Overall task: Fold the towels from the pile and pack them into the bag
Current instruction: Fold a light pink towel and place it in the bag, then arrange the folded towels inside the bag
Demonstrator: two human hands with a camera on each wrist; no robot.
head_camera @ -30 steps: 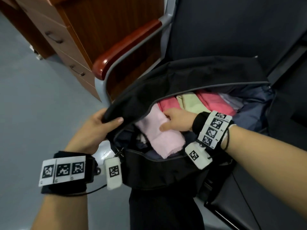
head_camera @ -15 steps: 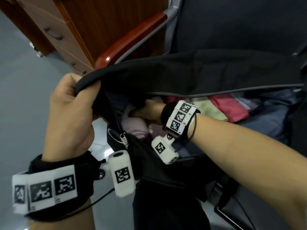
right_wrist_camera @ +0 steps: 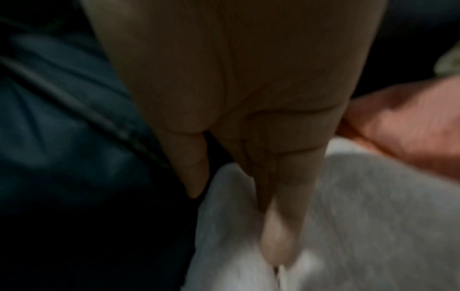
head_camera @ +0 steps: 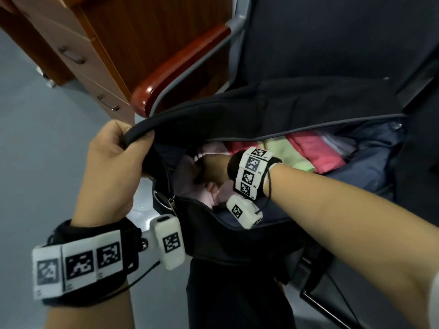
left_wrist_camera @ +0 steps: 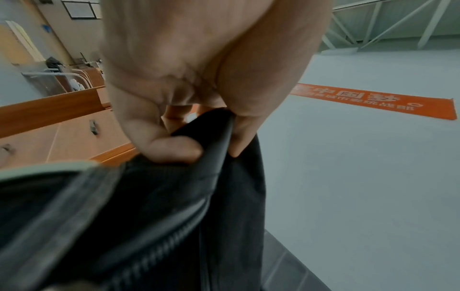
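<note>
A black bag [head_camera: 237,236] lies open on a dark chair. My left hand [head_camera: 118,157] grips the edge of its top flap [head_camera: 273,110] and holds it lifted; in the left wrist view the thumb and curled fingers of that hand [left_wrist_camera: 211,137] pinch the flap [left_wrist_camera: 149,216]. Reaching into the bag's left end, my right hand [head_camera: 211,169] presses on a pale pink towel [head_camera: 204,195]. The right wrist view shows its fingers [right_wrist_camera: 281,216] straight, sunk into the pale towel [right_wrist_camera: 368,206]. Folded green [head_camera: 285,153] and red [head_camera: 316,150] towels lie packed further right.
The chair has a glossy wooden armrest [head_camera: 180,65] on a grey frame and a dark backrest [head_camera: 332,43]. A wooden drawer cabinet [head_camera: 78,55] stands behind on the left. Grey floor [head_camera: 47,150] lies to the left, with an orange banner [left_wrist_camera: 373,102] on it.
My left hand has raised the flap higher. My right hand has pushed the pale pink towel from the bag's opening down into its left end.
</note>
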